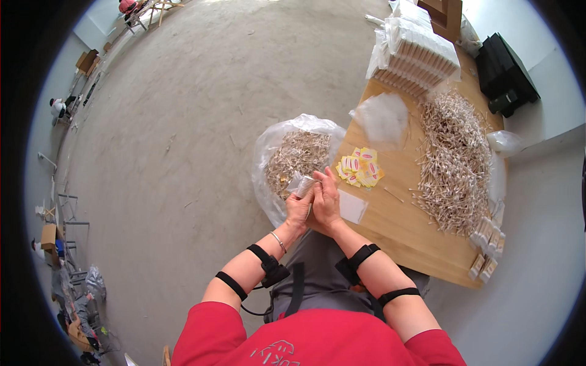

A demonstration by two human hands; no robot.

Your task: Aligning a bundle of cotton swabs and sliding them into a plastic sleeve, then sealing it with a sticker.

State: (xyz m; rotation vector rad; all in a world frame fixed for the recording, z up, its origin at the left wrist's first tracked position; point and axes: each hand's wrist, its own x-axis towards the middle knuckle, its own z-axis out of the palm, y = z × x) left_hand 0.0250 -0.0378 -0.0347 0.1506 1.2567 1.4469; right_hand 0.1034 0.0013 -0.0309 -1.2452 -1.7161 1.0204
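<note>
My left hand (pixel 298 208) is closed around a small bundle of cotton swabs (pixel 304 186) with clear plastic at its far end. Against the bundle's right side rests my right hand (pixel 326 199), its fingers partly bent; whether they grip it is hard to make out. Both hands are over the table's left edge, beside a large clear plastic bag (pixel 261 168) full of loose cotton swabs (pixel 300 151). Just right of them on the table lie a pile of yellow and white printed cards (pixel 361 168) and a white rectangular card or pad (pixel 352 207).
The wooden table (pixel 397 210) carries a long heap of loose swabs (pixel 455 158), thin clear bags (pixel 383 119), stacked filled packs (pixel 418 52) at the far end and several small packs (pixel 486 244) at the near right corner. A black bin (pixel 506 73) stands by the wall.
</note>
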